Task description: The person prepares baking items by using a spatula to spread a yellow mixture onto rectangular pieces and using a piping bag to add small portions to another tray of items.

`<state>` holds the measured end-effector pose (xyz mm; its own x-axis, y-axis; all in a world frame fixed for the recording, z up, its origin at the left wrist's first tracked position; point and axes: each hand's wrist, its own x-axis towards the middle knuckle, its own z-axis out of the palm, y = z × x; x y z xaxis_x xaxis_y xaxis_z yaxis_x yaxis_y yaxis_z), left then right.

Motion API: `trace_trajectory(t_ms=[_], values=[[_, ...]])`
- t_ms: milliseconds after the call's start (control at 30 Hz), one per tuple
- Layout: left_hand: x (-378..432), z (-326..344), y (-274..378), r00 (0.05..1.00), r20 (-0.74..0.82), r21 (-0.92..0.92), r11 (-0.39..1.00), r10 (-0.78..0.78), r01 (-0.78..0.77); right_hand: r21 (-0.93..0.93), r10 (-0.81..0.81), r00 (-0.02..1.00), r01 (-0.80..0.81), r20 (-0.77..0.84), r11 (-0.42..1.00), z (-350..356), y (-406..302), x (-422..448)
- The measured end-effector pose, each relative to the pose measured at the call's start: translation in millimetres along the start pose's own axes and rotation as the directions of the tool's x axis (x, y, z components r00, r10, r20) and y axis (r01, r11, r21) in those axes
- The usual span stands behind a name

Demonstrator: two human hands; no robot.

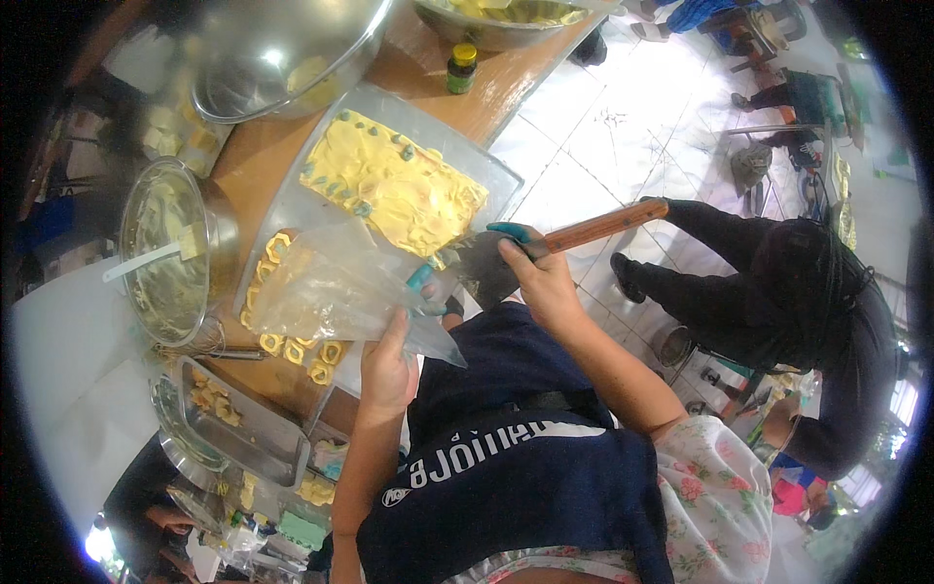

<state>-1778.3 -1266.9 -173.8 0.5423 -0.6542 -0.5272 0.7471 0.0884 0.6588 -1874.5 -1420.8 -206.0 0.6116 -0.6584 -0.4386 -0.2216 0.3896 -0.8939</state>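
My right hand (540,274) grips a wooden-handled spatula or scraper (607,225) where the handle meets its broad dark blade, which points down-left. Blue-green colouring covers a fingertip of this hand. My left hand (392,365) holds a clear plastic piping bag (321,274), which spreads over small ring-shaped yellow pieces (271,343). Beyond the bag, a rectangular cake with yellow frosting (394,186) and small green dabs along its edges lies on a clear tray (438,120). Another hand (438,288) with blue-green fingertips shows between the bag and the blade.
A large steel bowl (292,55) and a small yellow-capped bottle (461,69) stand beyond the cake. At left are a bowl with cream (171,252) and a white spatula, and a metal tray with yellow pieces (244,423). A person in dark clothes (759,285) is at right.
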Motion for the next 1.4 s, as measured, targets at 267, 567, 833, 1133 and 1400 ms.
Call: trace_trajectory(t_ms=[267,567,833,1133,1400], values=[[2,-1,-4,0.999,-0.032,-0.021,1.000,0.014,-0.014,0.001,0.028,1.000,-0.028,0.014,1.000,0,-1,2],[4,-5,-8,1.000,0.001,-0.006,1.000,0.023,-0.023,0.033,0.013,0.999,-0.014,0.036,0.999,3,4,2],[3,0,-4,0.998,0.056,-0.076,0.997,-0.006,0.010,0.046,0.072,0.996,-0.074,0.043,0.996,4,2,6],[-16,1,9,0.986,0.167,-0.020,1.000,-0.013,0.017,0.312,0.197,0.978,-0.209,0.071,0.927,1,11,5],[-43,-13,41,0.954,0.259,0.080,0.981,0.149,-0.175,0.383,0.170,0.982,-0.126,-0.081,0.915,-5,-42,-11]])
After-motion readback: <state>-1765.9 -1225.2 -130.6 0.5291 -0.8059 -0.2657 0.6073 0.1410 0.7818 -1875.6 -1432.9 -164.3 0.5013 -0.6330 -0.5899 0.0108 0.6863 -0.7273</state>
